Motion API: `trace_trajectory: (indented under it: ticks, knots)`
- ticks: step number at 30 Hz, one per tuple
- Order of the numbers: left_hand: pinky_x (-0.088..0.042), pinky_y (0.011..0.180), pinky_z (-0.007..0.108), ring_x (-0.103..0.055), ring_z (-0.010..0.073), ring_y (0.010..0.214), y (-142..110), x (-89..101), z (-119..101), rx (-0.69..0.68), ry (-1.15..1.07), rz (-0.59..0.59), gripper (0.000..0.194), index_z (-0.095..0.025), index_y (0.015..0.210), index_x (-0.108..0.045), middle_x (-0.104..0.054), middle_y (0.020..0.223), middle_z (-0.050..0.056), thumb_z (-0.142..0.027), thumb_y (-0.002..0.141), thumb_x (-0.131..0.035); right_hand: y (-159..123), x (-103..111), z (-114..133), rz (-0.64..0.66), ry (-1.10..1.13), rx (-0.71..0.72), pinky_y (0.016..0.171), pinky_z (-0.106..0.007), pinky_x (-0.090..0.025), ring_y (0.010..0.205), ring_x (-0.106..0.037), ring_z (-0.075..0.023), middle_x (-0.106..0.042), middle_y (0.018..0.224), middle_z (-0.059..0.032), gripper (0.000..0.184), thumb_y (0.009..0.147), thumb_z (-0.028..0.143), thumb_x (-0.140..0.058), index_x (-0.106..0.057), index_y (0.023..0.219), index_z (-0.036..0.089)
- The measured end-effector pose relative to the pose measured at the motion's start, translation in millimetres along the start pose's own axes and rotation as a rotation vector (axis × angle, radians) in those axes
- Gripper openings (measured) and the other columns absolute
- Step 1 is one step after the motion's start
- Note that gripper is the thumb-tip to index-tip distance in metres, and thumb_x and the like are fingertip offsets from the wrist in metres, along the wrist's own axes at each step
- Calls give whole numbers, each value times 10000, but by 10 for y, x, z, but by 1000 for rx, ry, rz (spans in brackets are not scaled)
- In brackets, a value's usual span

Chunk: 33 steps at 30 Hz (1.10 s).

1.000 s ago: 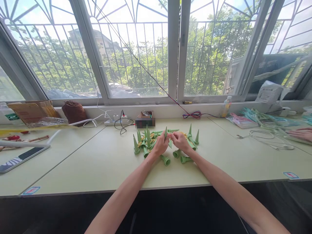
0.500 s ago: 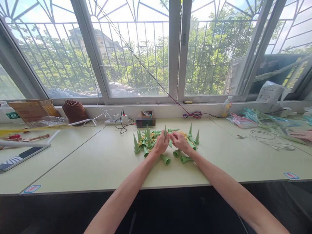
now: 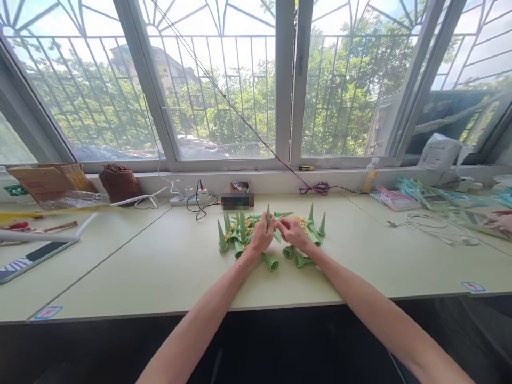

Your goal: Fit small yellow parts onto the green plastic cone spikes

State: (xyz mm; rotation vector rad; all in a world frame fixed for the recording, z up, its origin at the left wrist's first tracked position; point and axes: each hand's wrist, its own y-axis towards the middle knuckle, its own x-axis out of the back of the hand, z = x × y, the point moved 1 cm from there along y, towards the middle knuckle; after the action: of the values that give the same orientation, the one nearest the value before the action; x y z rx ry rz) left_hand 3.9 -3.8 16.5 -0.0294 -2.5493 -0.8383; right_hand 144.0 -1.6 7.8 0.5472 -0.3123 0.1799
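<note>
My left hand (image 3: 261, 237) is wrapped round a pointed green plastic cone (image 3: 268, 212), its tip upward. Close beside it, my right hand (image 3: 294, 233) has its thumb and fingers pinched together; whatever is between them is too small to make out. Around both hands lie several more green cones, some upright like the cone (image 3: 223, 238) at the left and the cone (image 3: 322, 225) at the right. Others lie on their sides with hollow flared ends toward me, such as the cone (image 3: 271, 262) below my left hand. Small yellow pieces (image 3: 301, 219) are scattered among them, partly hidden by my hands.
A small open box (image 3: 237, 199) and a power strip (image 3: 190, 197) stand at the back of the table (image 3: 160, 277). Right of them are a coiled cable (image 3: 316, 188), a bottle (image 3: 370, 175) and a white cord (image 3: 436, 229). Another person's hand (image 3: 501, 221) is at the far right.
The cone in my left hand has turned slightly and shifted a little left. My right hand stays pinched near it. At the far right, the other person's hand has moved slightly.
</note>
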Motion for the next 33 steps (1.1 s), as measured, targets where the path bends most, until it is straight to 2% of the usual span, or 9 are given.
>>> trace_trajectory:
  ticks: [10, 27, 30, 33]
  knots:
    - [-391, 567, 234, -493, 108, 500, -9, 14, -15, -39, 43, 33, 234, -198, 923, -454, -538, 600, -34, -417, 953, -378, 18, -3, -38, -5, -70, 18, 480, -231, -303, 462, -384, -98, -416, 465, 29, 432, 896, 467, -410, -406, 560, 196]
    - [-376, 591, 243, -493, 115, 572, 0, 45, -38, -116, 115, 15, 244, -178, 938, -518, -587, 703, 2, -391, 951, -399, 31, -1, -69, 6, -48, -23, 470, -240, -274, 441, -347, -95, -391, 443, 33, 481, 889, 549, -385, -357, 552, 206]
    - [-375, 597, 247, -493, 119, 575, 5, 51, -29, -104, 127, 9, 233, -177, 921, -515, -578, 691, 0, -387, 944, -415, 39, 4, -69, -34, -70, -17, 490, -243, -285, 453, -363, -102, -400, 446, 30, 481, 893, 536, -395, -399, 548, 200]
    - [-376, 606, 250, -484, 123, 581, 9, 49, -21, -121, 153, 11, 204, -180, 917, -515, -562, 682, -6, -366, 935, -435, 48, 33, -46, -133, -160, -10, 522, -250, -296, 477, -379, -113, -408, 460, 23, 484, 899, 520, -385, -454, 550, 191]
